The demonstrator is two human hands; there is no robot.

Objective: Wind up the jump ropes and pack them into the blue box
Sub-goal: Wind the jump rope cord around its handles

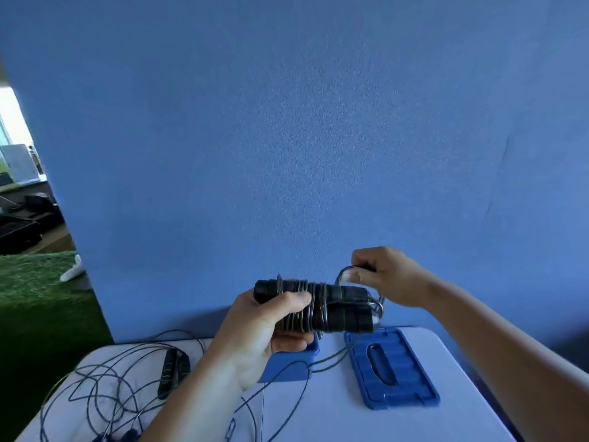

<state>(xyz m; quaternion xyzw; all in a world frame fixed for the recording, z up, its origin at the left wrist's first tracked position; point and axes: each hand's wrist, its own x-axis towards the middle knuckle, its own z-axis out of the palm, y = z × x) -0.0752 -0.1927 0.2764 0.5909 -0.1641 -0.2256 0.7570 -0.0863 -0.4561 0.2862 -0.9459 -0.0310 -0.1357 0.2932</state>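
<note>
Count first: two jump ropes for sure, two hands, one blue box (pixel 294 365), one blue lid (pixel 393 368). There are some dark bits at the bottom edge of the table (pixel 350 416) that might be more handles, but it's hard to tell.

The wound jump rope (pixel 338 311) is held up in the air above the box, in front of the blue wall (pixel 287 138). It's two black handles side by side with thin dark cord wrapped round them in a bunch of turns. There's a faint green mark on the right-hand end. The left hand (pixel 264 333) has its fingers and thumb wrapped round the left end of the bundle. The right hand (pixel 385 275) is just up and right of it, pinching a loop of cord (pixel 342 274) between thumb and fingers. A tail of cord (pixel 331 357) trails down onto the table.

The box sits mostly behind the left hand, so what's inside can't be seen. Its lid lies flat on the table just right of it, handle slot facing up.

The second rope's handles (pixel 173 371), black with green stripes, lie on the table's left side in a loose tangle of cord (pixel 105 387). There's green turf (pixel 35 282) off to the left.
</note>
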